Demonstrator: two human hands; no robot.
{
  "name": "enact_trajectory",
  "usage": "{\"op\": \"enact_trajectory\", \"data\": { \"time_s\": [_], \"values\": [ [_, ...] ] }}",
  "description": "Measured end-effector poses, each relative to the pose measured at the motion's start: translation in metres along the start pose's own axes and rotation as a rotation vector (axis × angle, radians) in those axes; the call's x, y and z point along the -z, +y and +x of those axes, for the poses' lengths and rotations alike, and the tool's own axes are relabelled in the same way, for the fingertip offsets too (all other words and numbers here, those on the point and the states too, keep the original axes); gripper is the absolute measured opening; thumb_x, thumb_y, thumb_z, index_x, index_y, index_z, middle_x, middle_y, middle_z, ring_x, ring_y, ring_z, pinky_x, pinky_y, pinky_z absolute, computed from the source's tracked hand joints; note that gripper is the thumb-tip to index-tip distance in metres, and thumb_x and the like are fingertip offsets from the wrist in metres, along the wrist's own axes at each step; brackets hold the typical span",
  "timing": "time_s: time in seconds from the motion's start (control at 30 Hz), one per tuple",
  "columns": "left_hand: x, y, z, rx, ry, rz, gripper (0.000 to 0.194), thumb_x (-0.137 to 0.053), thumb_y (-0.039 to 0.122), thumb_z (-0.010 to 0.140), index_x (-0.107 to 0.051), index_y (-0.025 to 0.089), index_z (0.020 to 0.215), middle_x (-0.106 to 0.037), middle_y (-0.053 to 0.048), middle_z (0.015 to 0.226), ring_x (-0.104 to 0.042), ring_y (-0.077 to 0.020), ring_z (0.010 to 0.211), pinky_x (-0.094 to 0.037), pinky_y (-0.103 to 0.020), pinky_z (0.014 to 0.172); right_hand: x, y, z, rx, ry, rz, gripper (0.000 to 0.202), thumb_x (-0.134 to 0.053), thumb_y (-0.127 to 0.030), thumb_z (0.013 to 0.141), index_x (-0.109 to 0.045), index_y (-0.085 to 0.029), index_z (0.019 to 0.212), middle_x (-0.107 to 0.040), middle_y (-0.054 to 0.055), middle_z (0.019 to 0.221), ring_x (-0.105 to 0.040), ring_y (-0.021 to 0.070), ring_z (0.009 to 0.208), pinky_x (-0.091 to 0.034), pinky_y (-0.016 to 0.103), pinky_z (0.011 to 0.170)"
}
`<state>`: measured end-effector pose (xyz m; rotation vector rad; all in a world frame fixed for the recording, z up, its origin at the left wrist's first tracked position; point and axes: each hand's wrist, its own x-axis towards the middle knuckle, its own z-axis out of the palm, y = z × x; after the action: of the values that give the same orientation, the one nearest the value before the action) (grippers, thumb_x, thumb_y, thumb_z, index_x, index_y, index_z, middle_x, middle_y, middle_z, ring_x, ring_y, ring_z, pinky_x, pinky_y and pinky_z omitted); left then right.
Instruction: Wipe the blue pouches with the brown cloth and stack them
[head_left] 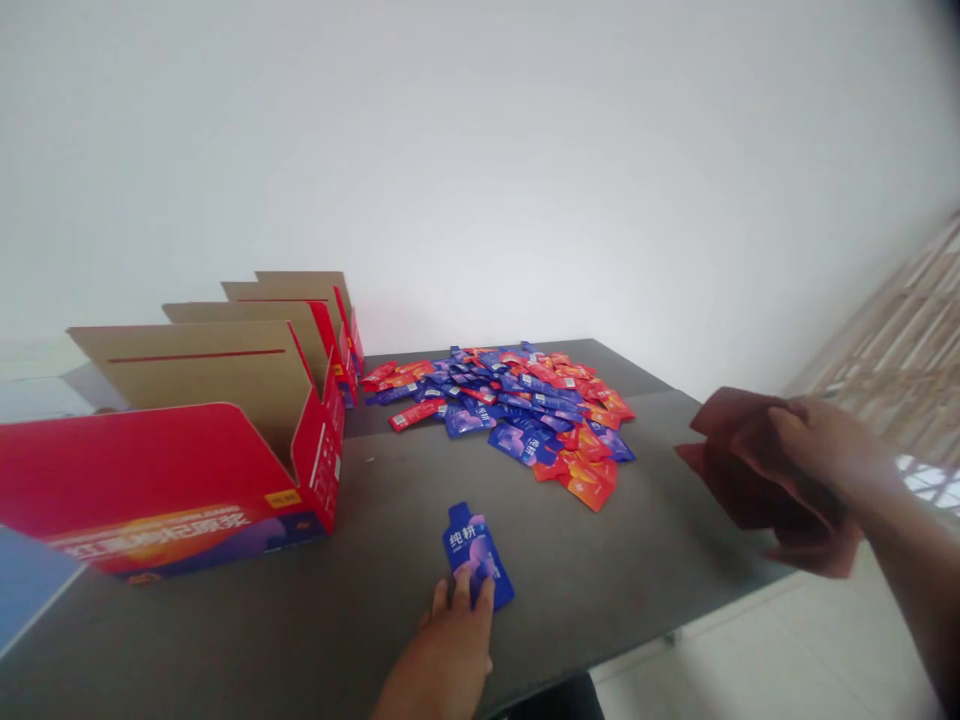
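Note:
A single blue pouch (480,562) with white lettering lies flat on the dark grey table near its front edge. My left hand (454,640) rests on the pouch's lower part, fingers stretched out and not wrapped round it. At the right, over the table's edge, my right hand (825,450) grips a crumpled reddish-brown cloth (739,455); the hand is slightly blurred. Beyond both hands, a pile of blue pouches (517,440) and orange-red sachets (589,478) spreads across the table, several overlapping.
Red cardboard boxes (150,450) with raised brown flaps stand in a row along the left side. The grey table (375,640) reaches back to a white wall (480,180). Slatted wooden structure (900,330) and pale floor tiles (720,660) show at the right.

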<state>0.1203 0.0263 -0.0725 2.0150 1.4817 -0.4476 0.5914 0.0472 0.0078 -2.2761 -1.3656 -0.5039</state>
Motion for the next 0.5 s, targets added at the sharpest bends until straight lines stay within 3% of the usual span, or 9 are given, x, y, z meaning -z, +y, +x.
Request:
{"op": "enact_trajectory", "data": {
  "time_s": [0.17, 0.27, 0.4, 0.5],
  "values": [
    [-0.002, 0.001, -0.011, -0.019, 0.033, -0.017, 0.088, -0.048, -0.001, 0.064, -0.021, 0.021, 0.144, -0.011, -0.015, 0.154, -0.016, -0.0377, 0.137, -0.028, -0.047, 0.108, 0.043, -0.073, -0.021, 0.178, -0.126, 0.246, 0.032, -0.037, -0.051, 0.087, -0.058, -0.029, 0.077, -0.064, 0.012, 0.072, -0.061, 0.0262, 0.067, -0.045, 0.043, 0.063],
    [-0.001, 0.004, -0.013, -0.004, 0.044, -0.016, 0.084, -0.046, 0.000, 0.066, -0.022, 0.020, 0.144, -0.010, -0.015, 0.154, -0.016, -0.0374, 0.137, -0.027, -0.049, 0.108, 0.052, -0.127, -0.047, 0.331, -0.213, 0.362, 0.023, -0.044, -0.041, 0.086, -0.059, -0.026, 0.095, -0.067, 0.009, 0.082, -0.062, 0.0230, 0.074, -0.046, 0.037, 0.067],
    [0.001, 0.013, -0.015, 0.032, 0.061, 0.019, 0.077, -0.039, -0.002, 0.070, -0.026, 0.019, 0.143, -0.015, -0.016, 0.153, -0.020, -0.0387, 0.136, -0.031, -0.051, 0.105, 0.038, -0.201, -0.095, 0.533, -0.270, 0.284, 0.025, -0.041, -0.033, 0.088, -0.061, -0.023, 0.099, -0.066, 0.005, 0.084, -0.060, 0.0207, 0.076, -0.043, 0.032, 0.069],
    [0.001, 0.016, -0.015, 0.045, 0.087, 0.055, 0.074, -0.038, -0.003, 0.072, -0.028, 0.016, 0.142, -0.018, -0.020, 0.151, -0.024, -0.0408, 0.134, -0.034, -0.055, 0.102, 0.011, -0.250, -0.135, 0.871, -0.417, 0.328, 0.028, -0.038, -0.026, 0.091, -0.061, -0.024, 0.107, -0.064, 0.006, 0.095, -0.056, 0.0197, 0.091, -0.039, 0.031, 0.081]
  ]
}}
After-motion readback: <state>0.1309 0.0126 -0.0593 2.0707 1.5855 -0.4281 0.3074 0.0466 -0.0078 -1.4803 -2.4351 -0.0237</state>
